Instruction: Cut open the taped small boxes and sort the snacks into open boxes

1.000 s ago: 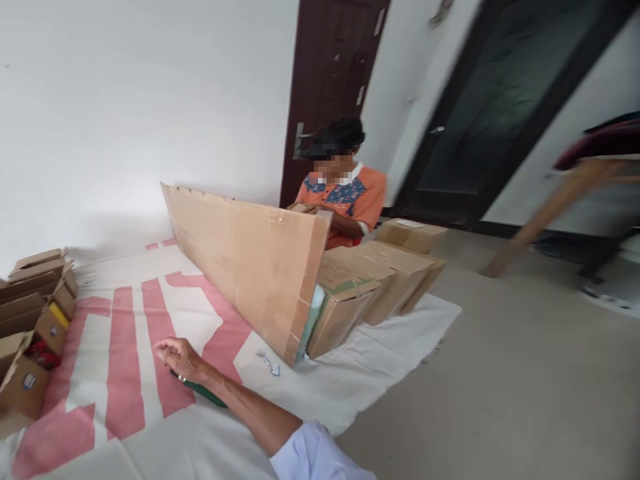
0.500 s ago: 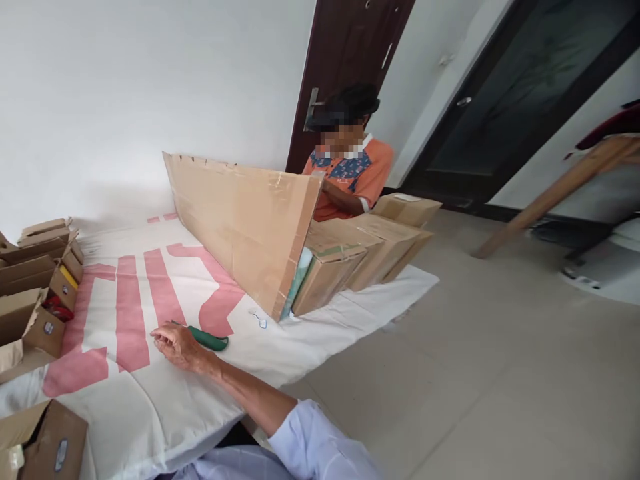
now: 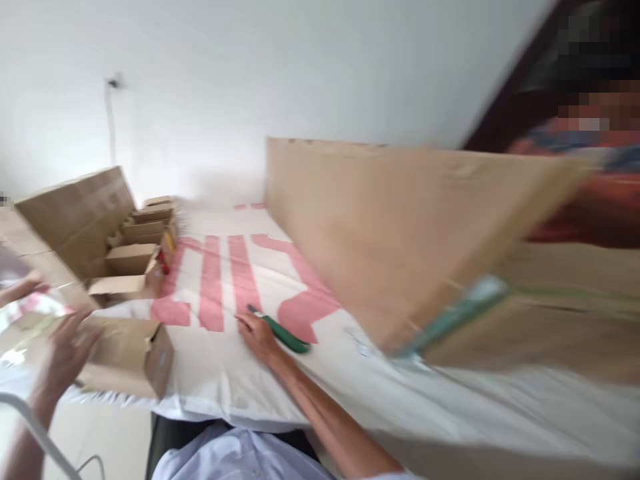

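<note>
The picture is blurred by head motion. My right hand rests on the white cloth with red stripes, its fingers loose and touching the end of a green-handled tool that lies beside it. Fingers spread, my left hand hovers at the lower left, just in front of a small open cardboard box; it holds nothing that I can make out. A long cardboard sheet stands on edge to the right of my right hand.
A person in an orange shirt sits behind the cardboard sheet. Closed cartons lie at its near end. Several small open boxes and a bigger carton crowd the left. Another hand shows at the far left edge.
The view has swung sharply left and gone blurry. My left hand and a box near it have come into view. My right hand stays by the green tool.
</note>
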A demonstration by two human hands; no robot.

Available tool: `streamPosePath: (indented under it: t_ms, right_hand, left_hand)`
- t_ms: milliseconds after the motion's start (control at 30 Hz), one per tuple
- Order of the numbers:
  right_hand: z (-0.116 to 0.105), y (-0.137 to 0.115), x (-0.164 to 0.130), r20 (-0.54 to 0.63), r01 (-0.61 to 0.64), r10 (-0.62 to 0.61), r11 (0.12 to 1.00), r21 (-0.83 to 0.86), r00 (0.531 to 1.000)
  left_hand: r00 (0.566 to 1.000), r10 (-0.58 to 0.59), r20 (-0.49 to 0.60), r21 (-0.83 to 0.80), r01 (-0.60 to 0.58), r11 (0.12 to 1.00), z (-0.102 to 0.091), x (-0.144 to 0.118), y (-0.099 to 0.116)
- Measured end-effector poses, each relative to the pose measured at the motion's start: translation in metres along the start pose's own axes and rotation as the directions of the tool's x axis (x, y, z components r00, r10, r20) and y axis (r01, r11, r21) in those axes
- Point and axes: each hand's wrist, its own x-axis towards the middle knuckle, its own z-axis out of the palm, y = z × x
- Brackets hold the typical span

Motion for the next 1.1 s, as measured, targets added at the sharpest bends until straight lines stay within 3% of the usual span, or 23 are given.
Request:
streamPosePath:
  t_ms: [100,367,500,700,867,1000,1100]
  right_hand:
    - [0.005,0.014,-0.004,0.037,0.019,-0.021,0.998,0.057,0.999]
    - [0.009,0.034,-0.019,0.031,0.029,-0.030,1.000,0.010,0.999]
    - [0.007,0.031,-0.019,0.068,0.026,-0.026,1.000,0.004,0.997]
    - [0.010,0.002,-0.017,0.130,0.044,-0.051,0.998,0.055,0.990]
    - [0.020,-0.042,-0.024,0.269,-0.078,0.026,0.980,0.185,0.963]
    - [0.026,-0.076,-0.030,0.381,-0.167,0.048,0.944,0.286,0.923]
    - [0.024,-0.090,-0.029,0.396,-0.185,0.034,0.919,0.349,0.918]
  left_hand:
    - [0.996,-0.086,0.000,0.009,0.086,0.996,-0.014,-0.027,-0.005]
    - [0.961,-0.233,-0.148,0.015,0.238,0.971,-0.011,-0.056,-0.006]
    - [0.946,-0.305,-0.110,0.047,0.312,0.949,-0.010,-0.064,-0.019]
    - [0.959,-0.269,-0.094,0.124,0.279,0.952,0.004,-0.072,-0.014]
    - [0.941,-0.320,-0.113,0.073,0.329,0.942,0.011,-0.084,0.013]
    - [0.946,-0.319,-0.059,-0.073,0.314,0.947,0.018,-0.091,0.030]
    - [0.926,-0.377,-0.005,-0.294,0.359,0.886,0.020,-0.091,0.031]
